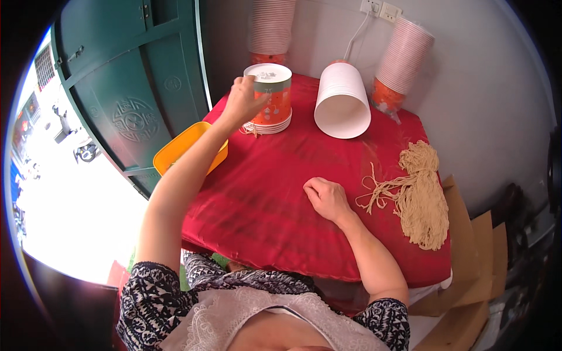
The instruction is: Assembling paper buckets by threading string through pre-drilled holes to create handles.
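Observation:
At the back left of the red-covered table stands a short stack of orange paper buckets (274, 111), upside down, with white bases up and rims down. My left hand (243, 100) is closed on the upper left side of the top bucket, its thumb against the orange wall. Some thin strands (252, 131) lie by the rims at the lower left of this stack. My right hand (328, 199) rests on the cloth near the middle, fingers curled in, with nothing showing in them. To its right lies a bundle of tan string (424, 193), loose ends trailing toward that hand.
A white nest of buckets (342, 102) lies on its side, mouth toward me. Tall wrapped bucket stacks (272, 29) stand behind, another wrapped stack (404, 58) at back right. A yellow basin (175, 149) sits by the left edge, partly behind my forearm. Cardboard boxes (468, 251) stand right.

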`<state>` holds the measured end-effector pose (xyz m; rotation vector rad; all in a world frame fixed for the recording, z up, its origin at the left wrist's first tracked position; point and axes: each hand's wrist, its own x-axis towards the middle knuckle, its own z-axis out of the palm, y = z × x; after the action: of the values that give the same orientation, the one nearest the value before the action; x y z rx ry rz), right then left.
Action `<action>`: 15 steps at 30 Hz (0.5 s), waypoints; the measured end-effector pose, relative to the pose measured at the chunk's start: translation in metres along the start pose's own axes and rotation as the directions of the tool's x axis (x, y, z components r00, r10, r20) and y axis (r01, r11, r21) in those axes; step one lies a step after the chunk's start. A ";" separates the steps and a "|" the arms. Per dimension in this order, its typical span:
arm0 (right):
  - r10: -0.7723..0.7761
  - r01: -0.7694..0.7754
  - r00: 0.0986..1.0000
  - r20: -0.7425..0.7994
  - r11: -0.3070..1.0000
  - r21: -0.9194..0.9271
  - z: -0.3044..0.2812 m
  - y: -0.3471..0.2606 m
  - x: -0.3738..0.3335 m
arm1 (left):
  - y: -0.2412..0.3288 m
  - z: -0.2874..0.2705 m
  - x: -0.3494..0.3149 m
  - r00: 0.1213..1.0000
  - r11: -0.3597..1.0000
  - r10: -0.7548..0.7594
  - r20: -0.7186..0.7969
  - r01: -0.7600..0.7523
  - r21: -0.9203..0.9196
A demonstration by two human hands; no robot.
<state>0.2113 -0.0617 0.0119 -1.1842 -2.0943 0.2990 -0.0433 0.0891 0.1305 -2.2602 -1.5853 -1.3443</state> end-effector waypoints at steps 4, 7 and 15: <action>-0.008 0.008 1.000 0.006 0.999 -0.041 0.000 0.001 0.000 | 0.099 -0.055 -0.060 0.913 0.575 0.074 0.402 0.290 -0.765; 0.001 -0.004 1.000 0.030 0.996 0.095 -0.004 0.003 -0.005 | 0.154 -0.107 -0.109 0.720 0.182 0.522 0.458 0.430 -0.884; 0.007 -0.006 1.000 0.027 1.000 -0.025 0.002 0.006 0.004 | 0.191 -0.165 -0.168 0.724 -0.391 0.689 0.023 0.399 -0.829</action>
<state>0.2127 -0.0549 0.0096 -1.2077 -2.1240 0.2948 -0.0068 -0.2044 0.1938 -3.7270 1.5347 -2.3229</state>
